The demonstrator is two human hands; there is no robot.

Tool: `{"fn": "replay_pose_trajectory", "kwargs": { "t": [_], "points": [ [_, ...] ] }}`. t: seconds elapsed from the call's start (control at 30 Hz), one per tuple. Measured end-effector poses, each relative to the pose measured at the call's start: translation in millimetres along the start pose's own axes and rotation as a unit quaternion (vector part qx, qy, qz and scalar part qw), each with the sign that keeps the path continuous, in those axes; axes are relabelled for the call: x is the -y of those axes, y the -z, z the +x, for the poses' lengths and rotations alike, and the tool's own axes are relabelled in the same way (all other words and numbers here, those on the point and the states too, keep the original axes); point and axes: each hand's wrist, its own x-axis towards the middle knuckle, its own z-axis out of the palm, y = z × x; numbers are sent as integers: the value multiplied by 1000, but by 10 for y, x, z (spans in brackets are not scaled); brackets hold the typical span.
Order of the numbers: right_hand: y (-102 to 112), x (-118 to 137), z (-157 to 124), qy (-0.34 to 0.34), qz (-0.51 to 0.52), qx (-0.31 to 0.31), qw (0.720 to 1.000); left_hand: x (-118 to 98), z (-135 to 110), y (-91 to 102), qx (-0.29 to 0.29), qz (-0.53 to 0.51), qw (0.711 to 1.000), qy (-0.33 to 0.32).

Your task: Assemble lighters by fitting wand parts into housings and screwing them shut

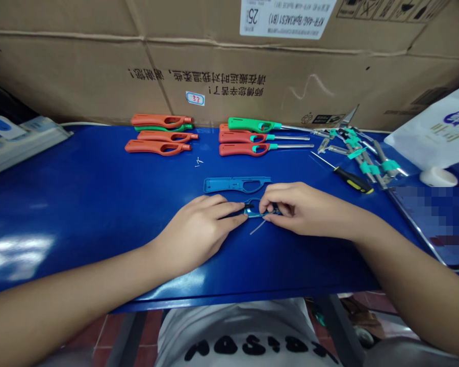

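While left hand (pixel 199 229) pins blue shell (pixel 254 210) at table (pixel 80 204) centre, right hand (pixel 298 209) pinches its other end; fit-up, probably needs fine alignment.

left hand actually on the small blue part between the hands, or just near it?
Touching. The head view shows the left hand with its fingertips closed on the left end of the blue part; the right hand pinches its other end.

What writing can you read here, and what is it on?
"KFR-46G/BpR3AES1(B1)" and "25": white label on the top box, upside down.
"师傅您辛苦了!" and "请在搬运时对我温柔些,谢谢您!": lower box, upside down.
"37", red, uncertain: small sticker on the lower box.
Bag logo, shirt letters and the label's small print: unreadable.
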Motion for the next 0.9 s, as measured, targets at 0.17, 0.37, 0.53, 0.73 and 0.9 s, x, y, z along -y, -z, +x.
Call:
{"fn": "replay_pose_trajectory", "kwargs": {
  "t": [0.17,0.37,0.53,0.73,0.9],
  "points": [
    [-50,10,36,12,-11,-40,999,-9,-6,10,-18,26,999,-9],
    [-172,-11,110,5,-51,-98,994,-22,-10,3,-26,23,999,-18],
    [-197,-27,128,-20,-65,-107,992,-21,-16,-21,-39,4,999,-33],
    [-219,-90,101,34,-137,-90,986,-9,-3,-44,-52,-20,998,-39],
    [-240,-134,109,68,-192,-84,975,-7,7,-54,-59,-40,996,-46]
  ]
}}
